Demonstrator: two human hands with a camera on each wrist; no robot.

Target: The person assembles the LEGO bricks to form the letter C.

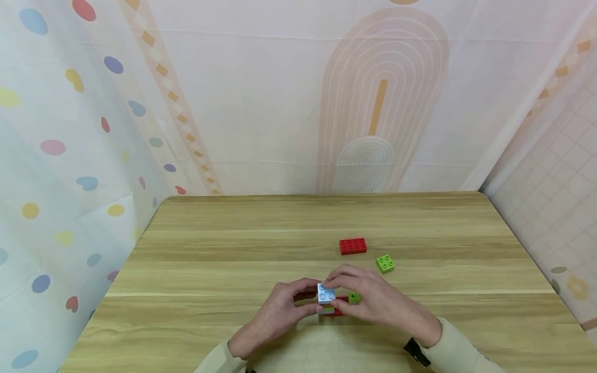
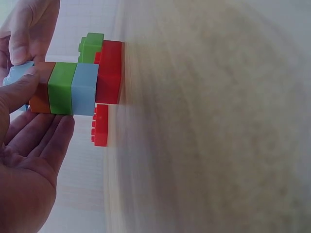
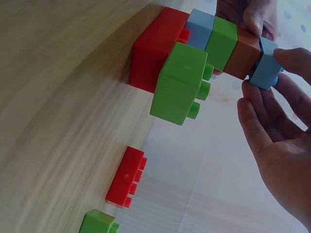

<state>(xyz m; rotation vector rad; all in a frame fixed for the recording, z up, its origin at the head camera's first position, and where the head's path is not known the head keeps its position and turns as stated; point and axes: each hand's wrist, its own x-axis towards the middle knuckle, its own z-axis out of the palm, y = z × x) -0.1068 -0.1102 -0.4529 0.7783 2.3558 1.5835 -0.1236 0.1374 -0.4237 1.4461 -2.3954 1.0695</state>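
A tower of toy building bricks rises from one end of a red base brick [image 3: 158,51] on the table. Going up come a light blue brick [image 2: 85,87], a green brick [image 2: 62,88] and a brown one [image 3: 243,52]. My right hand [image 1: 373,296] pinches another light blue brick [image 1: 326,294] between thumb and fingers on top of the tower; it sits slightly tilted, with a thin gap below. My left hand [image 1: 283,309] holds the tower's upper part, thumb on the near side and fingers behind. Beside the tower, a second green brick [image 3: 181,80] stands on the red base.
Farther back on the wooden table [image 1: 224,248] lies a loose red brick [image 1: 353,246]. A loose green brick [image 1: 385,264] is to its right, just beyond my right hand. A patterned curtain [image 1: 261,103] hangs behind the table's far edge.
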